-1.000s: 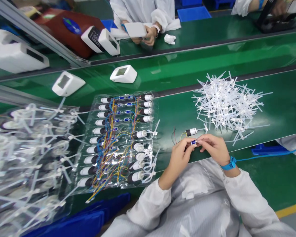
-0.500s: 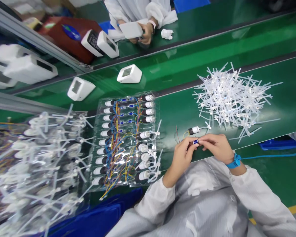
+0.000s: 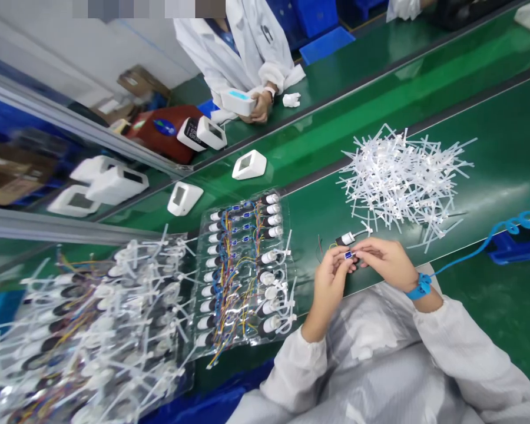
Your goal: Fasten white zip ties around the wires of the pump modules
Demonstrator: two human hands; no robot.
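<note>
A small blue part with a pale edge [image 3: 348, 255] is pinched between the thumb and fingers of my left hand [image 3: 330, 277]. My right hand [image 3: 391, 263] comes in from the right, thumb and fingers pressed together at the part's right side; what is between them is too small to make out. A blue strap [image 3: 420, 286] circles my right wrist. Just beyond my fingers lies a white cylinder with a black end [image 3: 346, 239], thin wires at its left and a white tube at its right. My left fingers partly hide its wires.
A pile of white tube pieces [image 3: 400, 176] lies at the right. Clear plastic trays of wired cylinders [image 3: 247, 282] fill the left. White devices with screens [image 3: 249, 165] stand on the green strip beyond. Across it, a person in white [image 3: 242, 53] holds another device.
The camera view has shifted, showing more of the left trays and of the person across. My hands keep nearly the same pose around the small blue part.
</note>
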